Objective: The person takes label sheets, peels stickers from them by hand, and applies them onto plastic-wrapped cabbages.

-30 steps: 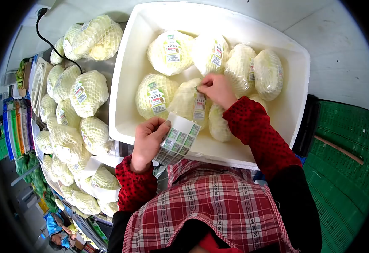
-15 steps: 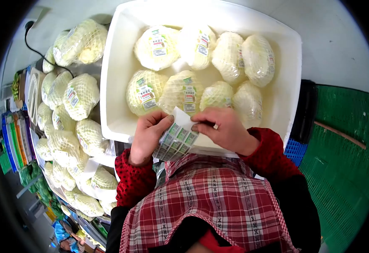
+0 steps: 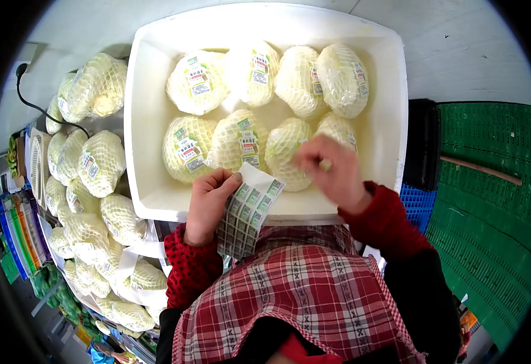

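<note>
My left hand (image 3: 209,203) pinches the top left corner of a sheet of small green-and-white stickers (image 3: 248,212), held above the front rim of a white foam box (image 3: 265,212). The sheet's upper strip is bare white. Over the front row in the box is my right hand (image 3: 333,173), blurred, its fingers curled together close to a net-wrapped cabbage-like vegetable (image 3: 286,145). What those fingers hold, if anything, is hidden. Two rows of these pale, wrapped vegetables lie in the box. Labels show on several, such as the front left one (image 3: 186,148) and its neighbour (image 3: 238,141).
Many more wrapped vegetables (image 3: 101,164) are piled on the left, beside a black cable (image 3: 47,114). To the right are a black crate (image 3: 421,142), a blue basket (image 3: 417,203) and green slatted flooring (image 3: 490,206) with a wooden stick (image 3: 481,170) on it.
My right hand has left the sticker sheet and moved right, over the front row of vegetables. My left hand still holds the sheet. The box has shifted left in view.
</note>
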Demonstrator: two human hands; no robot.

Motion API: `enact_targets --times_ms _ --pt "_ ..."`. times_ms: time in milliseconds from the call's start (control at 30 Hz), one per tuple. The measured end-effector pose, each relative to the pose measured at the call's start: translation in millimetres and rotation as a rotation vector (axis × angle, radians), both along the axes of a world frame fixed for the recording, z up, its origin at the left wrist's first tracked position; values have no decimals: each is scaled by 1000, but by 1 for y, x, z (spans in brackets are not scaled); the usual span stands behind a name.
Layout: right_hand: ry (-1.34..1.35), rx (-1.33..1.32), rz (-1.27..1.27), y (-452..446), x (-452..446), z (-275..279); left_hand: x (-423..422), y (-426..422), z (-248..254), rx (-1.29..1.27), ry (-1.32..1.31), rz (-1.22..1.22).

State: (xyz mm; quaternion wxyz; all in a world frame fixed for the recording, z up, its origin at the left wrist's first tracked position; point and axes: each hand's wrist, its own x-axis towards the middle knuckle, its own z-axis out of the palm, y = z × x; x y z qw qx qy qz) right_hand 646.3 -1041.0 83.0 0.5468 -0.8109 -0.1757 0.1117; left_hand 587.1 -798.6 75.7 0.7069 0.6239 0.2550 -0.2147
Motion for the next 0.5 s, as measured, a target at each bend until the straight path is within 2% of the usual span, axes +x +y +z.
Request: enact_targets --times_ms 33,133,200,233,300,367,500 --pt "177 62 -99 -1 10 -15 0 0 -1 -10 0 -5" --pt "335 59 19 7 19 -8 0 0 -1 -15 -2 -10" --pt "270 -37 313 16 8 5 -1 0 -1 -25 -7 -14" --pt "267 -34 318 18 4 3 -1 0 -1 -21 -9 -9" --pt "64 -6 328 19 -3 -4 -2 -1 -1 -25 -16 9" --pt "135 20 296 20 -8 -1 -2 -2 0 -20 6 9" --pt "25 27 247 19 -16 -5 2 -3 4 37 41 -29"
